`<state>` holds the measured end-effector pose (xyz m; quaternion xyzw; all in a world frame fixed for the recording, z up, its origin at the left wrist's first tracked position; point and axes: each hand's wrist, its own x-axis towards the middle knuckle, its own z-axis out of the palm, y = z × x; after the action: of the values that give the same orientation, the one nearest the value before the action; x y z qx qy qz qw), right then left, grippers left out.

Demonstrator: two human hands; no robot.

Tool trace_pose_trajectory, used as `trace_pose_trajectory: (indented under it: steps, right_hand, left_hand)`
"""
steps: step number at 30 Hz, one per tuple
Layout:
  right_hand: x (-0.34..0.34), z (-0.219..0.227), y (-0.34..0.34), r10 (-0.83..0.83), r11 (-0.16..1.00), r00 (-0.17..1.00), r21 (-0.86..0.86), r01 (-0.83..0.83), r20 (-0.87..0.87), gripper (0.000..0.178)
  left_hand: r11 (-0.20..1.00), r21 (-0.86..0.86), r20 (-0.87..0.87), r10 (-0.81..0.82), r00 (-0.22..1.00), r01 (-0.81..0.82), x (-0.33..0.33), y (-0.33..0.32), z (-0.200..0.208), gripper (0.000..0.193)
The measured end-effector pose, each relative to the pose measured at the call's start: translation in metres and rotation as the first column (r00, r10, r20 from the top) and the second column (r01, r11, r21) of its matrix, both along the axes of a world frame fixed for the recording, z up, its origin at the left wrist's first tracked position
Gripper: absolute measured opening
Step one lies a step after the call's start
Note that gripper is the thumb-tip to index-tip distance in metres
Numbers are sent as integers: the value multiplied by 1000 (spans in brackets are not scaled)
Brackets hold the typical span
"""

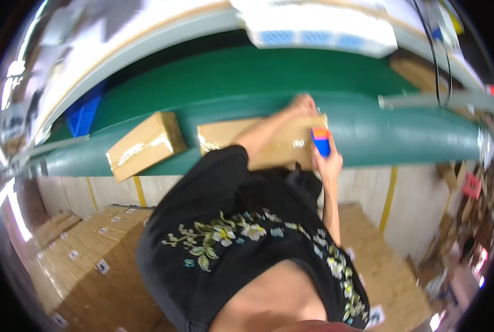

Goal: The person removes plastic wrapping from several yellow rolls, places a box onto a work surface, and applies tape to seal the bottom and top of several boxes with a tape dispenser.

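Observation:
A long brown cardboard box [283, 145] with shiny clear tape lies in front of me on the green bench. Across its top reaches my left arm; my left hand [303, 104] is closed at the far edge, near the right corner. What its fingers hold, if anything, is hidden. At the box's right end my right hand [329, 160] is wrapped around a small blue block-shaped thing with an orange top [321, 141]. Its exact kind does not show.
A second taped cardboard box [147, 145] rests at an angle to the left on the green bench [424, 135]. A blue bin [84, 110] stands behind it. Overhead runs a pale shelf with a white carton [319, 30]. Stacked cartons [100, 243] fill the lower left; a dark cable [436, 61] hangs at right.

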<state>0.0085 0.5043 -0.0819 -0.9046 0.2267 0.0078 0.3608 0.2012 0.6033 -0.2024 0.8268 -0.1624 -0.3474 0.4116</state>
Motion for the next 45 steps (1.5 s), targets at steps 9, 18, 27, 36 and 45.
trace_pose_trajectory:
  steps: [9,18,27,36,45]
  right_hand:
    - [-13,28,1,-111,991,994,70,111,-5,71]
    - [-23,17,-14,-133,991,987,-12,133,-88,71]
    - [-11,8,-22,-128,987,985,79,137,-114,70]
    - [-13,4,-26,-130,988,985,63,138,-112,68]
    - [-126,27,-26,-53,999,984,-12,51,-173,68]
  left_hand:
    - [966,-56,33,-249,968,251,33,-16,60,21]
    - [952,161,178,-287,941,260,2,-40,51,20]
    - [970,190,207,-191,960,152,-1,-29,35,22]
    - [973,159,209,-201,957,170,-39,-14,28,38]
    - [946,305,267,-195,944,110,-42,-1,38,39]
